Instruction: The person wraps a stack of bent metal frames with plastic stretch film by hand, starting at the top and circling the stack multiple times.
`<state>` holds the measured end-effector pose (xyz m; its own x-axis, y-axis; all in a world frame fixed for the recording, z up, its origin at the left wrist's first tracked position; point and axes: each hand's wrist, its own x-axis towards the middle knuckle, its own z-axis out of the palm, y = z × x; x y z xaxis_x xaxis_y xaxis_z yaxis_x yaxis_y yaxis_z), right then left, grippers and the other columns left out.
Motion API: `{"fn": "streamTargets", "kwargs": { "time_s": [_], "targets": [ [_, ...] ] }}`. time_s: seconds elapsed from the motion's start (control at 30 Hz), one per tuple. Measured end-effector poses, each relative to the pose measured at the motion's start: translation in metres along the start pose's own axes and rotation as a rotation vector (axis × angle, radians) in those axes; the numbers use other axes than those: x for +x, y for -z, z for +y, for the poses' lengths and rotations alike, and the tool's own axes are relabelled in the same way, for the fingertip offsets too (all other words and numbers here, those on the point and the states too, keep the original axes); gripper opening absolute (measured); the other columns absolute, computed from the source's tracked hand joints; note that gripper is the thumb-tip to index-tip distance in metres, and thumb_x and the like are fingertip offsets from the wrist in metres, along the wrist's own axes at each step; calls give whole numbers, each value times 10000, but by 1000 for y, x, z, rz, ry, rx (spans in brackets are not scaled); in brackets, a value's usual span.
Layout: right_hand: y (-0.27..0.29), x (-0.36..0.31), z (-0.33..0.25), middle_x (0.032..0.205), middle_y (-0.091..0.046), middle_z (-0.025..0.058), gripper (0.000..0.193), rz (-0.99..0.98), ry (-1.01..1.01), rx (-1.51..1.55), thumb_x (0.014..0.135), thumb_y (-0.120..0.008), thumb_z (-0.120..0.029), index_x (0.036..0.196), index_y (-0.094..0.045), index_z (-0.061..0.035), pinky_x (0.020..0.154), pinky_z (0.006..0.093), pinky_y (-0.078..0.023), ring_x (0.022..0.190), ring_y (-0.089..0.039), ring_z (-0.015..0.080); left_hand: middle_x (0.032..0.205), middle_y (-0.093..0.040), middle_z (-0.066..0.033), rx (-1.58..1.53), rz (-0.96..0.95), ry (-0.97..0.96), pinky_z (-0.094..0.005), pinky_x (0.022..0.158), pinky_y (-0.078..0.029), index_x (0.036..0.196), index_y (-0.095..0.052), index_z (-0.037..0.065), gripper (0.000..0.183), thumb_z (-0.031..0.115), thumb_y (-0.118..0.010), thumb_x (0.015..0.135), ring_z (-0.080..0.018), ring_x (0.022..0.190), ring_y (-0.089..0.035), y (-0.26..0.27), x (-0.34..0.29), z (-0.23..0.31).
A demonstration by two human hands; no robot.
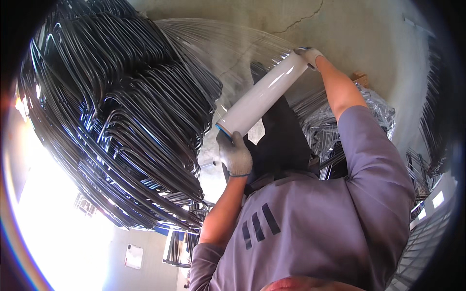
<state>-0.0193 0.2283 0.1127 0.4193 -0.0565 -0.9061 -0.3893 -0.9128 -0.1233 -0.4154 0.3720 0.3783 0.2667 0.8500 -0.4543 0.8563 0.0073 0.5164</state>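
A thick roll of clear stretch wrap (pixel 264 92) is held aslant in front of me, its near end low on the left and its far end up on the right. My left hand (pixel 235 155), in a pale work glove, grips the lower end beside a blue rim. At the upper end my gloved right hand (pixel 309 57) is closed on the roll. A sheet of film (pixel 218 36) stretches from the roll to a tall stack of bent black metal tubes (pixel 141 106) on the left. Fingertips of both hands are partly hidden by the roll.
Behind the roll is a cracked concrete floor (pixel 359 29). Plastic-wrapped bundles (pixel 330 128) lie close by my right side, with a small brown block (pixel 359 78) beyond. More dark tubes (pixel 432 106) line the far right. Strong light glares at lower left.
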Motion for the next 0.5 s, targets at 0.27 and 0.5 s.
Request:
{"fn": "streamTargets", "kwargs": {
  "time_s": [0.27, 0.5],
  "targets": [
    [-58, 9, 90, 1034, -670, 18, 546, -8, 2, 172, 911, -759, -622, 1186, -748, -150, 673, 359, -481, 818, -576, 179, 1188, -714, -308, 10, -31, -124, -507, 942, -532, 1335, -608, -85, 411, 180, -639, 1022, -464, 1099, -700, 4, -22, -27],
    [-107, -14, 120, 1094, -740, 41, 591, -98, -22, 245, 964, -708, -614, 1271, -759, -111, 718, 397, -529, 917, -669, 190, 1218, -724, -298, 191, -18, -70, -487, 931, -553, 1398, -595, -68, 462, 180, -662, 1014, -447, 1108, -715, 7, -46, -91]
  ]
}}
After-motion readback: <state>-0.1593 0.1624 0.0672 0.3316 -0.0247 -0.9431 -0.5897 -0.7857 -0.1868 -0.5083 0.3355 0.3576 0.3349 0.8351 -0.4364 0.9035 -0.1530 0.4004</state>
